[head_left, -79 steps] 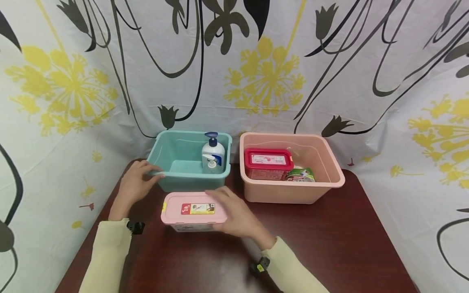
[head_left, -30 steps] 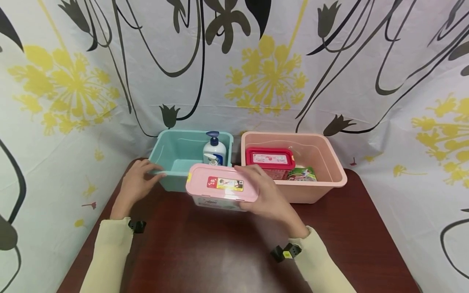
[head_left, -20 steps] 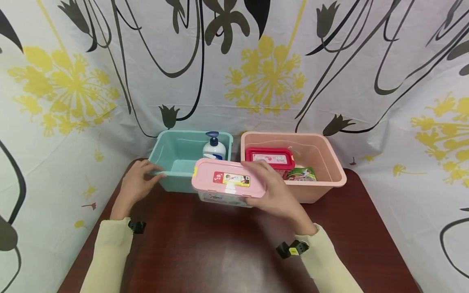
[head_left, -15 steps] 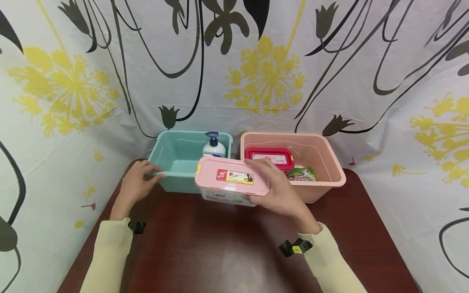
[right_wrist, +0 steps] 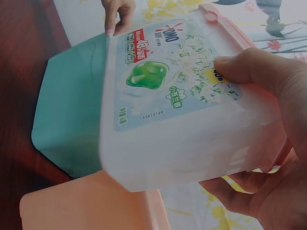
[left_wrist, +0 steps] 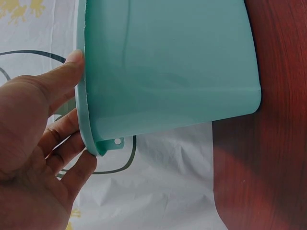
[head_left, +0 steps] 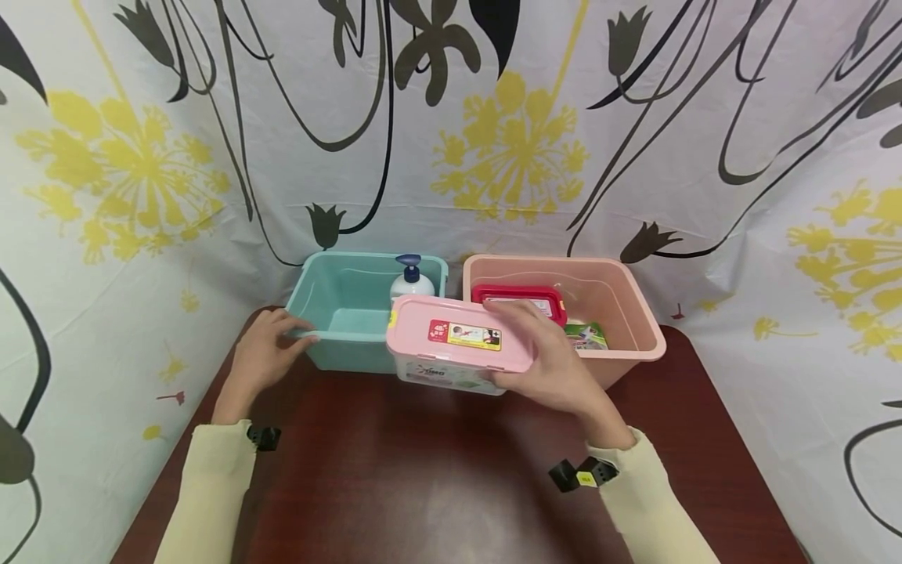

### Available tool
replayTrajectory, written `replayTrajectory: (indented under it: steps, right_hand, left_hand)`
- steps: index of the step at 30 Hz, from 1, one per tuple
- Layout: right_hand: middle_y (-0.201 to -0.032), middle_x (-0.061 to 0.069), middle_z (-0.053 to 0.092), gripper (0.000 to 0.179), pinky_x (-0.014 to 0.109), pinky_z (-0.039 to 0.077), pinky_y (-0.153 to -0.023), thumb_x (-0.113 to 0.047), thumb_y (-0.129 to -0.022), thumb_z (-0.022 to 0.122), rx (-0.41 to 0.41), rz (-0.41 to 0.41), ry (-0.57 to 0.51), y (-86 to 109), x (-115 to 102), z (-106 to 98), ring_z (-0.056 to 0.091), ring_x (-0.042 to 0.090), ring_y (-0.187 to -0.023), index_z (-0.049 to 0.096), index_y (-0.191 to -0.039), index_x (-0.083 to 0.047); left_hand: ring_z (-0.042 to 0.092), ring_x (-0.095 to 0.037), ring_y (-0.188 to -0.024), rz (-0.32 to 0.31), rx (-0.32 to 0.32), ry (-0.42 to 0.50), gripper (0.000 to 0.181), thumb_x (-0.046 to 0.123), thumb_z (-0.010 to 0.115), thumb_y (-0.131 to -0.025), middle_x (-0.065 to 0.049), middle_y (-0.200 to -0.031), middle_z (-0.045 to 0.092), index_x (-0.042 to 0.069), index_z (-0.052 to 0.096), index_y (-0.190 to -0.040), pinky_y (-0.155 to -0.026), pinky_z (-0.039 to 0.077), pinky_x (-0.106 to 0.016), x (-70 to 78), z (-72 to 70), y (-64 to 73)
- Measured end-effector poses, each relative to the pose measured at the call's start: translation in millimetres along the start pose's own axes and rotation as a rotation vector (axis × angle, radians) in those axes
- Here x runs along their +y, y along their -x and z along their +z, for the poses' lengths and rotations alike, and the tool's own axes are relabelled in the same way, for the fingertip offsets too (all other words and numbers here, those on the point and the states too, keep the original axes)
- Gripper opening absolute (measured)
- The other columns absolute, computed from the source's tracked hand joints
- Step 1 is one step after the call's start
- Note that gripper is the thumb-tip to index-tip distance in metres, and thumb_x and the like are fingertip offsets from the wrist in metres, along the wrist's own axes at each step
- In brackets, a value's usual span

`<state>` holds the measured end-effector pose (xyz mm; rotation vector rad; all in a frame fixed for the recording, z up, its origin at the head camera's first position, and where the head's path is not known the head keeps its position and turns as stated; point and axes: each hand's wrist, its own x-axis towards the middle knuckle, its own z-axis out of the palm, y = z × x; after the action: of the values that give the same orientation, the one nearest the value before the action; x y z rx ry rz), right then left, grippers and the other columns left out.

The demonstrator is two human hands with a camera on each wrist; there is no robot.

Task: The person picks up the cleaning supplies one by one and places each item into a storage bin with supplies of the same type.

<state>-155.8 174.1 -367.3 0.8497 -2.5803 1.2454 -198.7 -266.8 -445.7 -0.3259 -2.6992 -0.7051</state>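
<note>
My right hand grips one end of a laundry pod box with a pink lid, held aloft in front of the two bins. In the right wrist view, my thumb presses the labelled side of the white box and the fingers reach around the far side. My left hand pinches the near left corner of the teal bin, thumb and fingers on either side of its rim. A white pump bottle with a blue top stands in that bin, its lower part hidden by the box.
A peach bin stands right of the teal one. Inside it are a red-lidded box and a green packet. Both bins sit at the back of the dark wooden table, against a flower-patterned sheet.
My right hand has raised the laundry pod box off the table and carried it rightward and towards the bins. The left hand stays on the teal bin's rim.
</note>
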Motion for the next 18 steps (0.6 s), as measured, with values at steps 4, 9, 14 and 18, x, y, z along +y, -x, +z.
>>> replayTrajectory:
  steps: [4,9,14,18]
  right_hand:
    - [-0.146,-0.005,0.053,0.093,0.049,0.044,-0.101,-0.025,-0.069,0.094,0.008,-0.013,-0.004,0.0,-1,-4,0.047,0.015,-0.130,0.050,-0.151,-0.031]
    - [-0.144,-0.006,0.054,0.093,0.046,0.043,-0.101,-0.021,-0.069,0.094,0.018,-0.035,-0.016,-1.5,-1,-12,0.045,0.014,-0.130,0.051,-0.150,-0.026]
    - [-0.140,-0.001,0.057,0.090,0.033,0.042,-0.097,-0.019,-0.071,0.094,0.044,-0.068,-0.010,-3.6,2,-19,0.048,0.014,-0.125,0.052,-0.150,-0.024]
    - [-0.137,-0.002,0.059,0.090,0.027,0.041,-0.094,-0.017,-0.070,0.095,0.066,-0.065,0.023,-5.6,5,-26,0.050,0.012,-0.120,0.053,-0.150,-0.024]
  left_hand:
    - [0.054,-0.030,-0.103,-0.001,-0.001,0.001,0.019,0.024,0.078,-0.092,-0.010,-0.105,0.066,0.011,0.076,-0.105,-0.081,0.047,-0.055,-0.4,0.1,-0.1]
    - [0.055,-0.029,-0.102,0.008,0.005,-0.001,0.018,0.023,0.079,-0.092,-0.010,-0.104,0.066,0.011,0.076,-0.105,-0.079,0.047,-0.054,-0.6,0.2,0.2]
    - [0.055,-0.029,-0.102,0.011,0.008,0.002,0.018,0.023,0.079,-0.092,-0.010,-0.104,0.067,0.011,0.076,-0.105,-0.079,0.046,-0.054,-0.7,0.1,0.1]
    - [0.054,-0.029,-0.102,0.005,0.005,0.000,0.018,0.024,0.079,-0.092,-0.010,-0.104,0.067,0.011,0.076,-0.105,-0.079,0.046,-0.053,-1.0,0.7,-0.2]
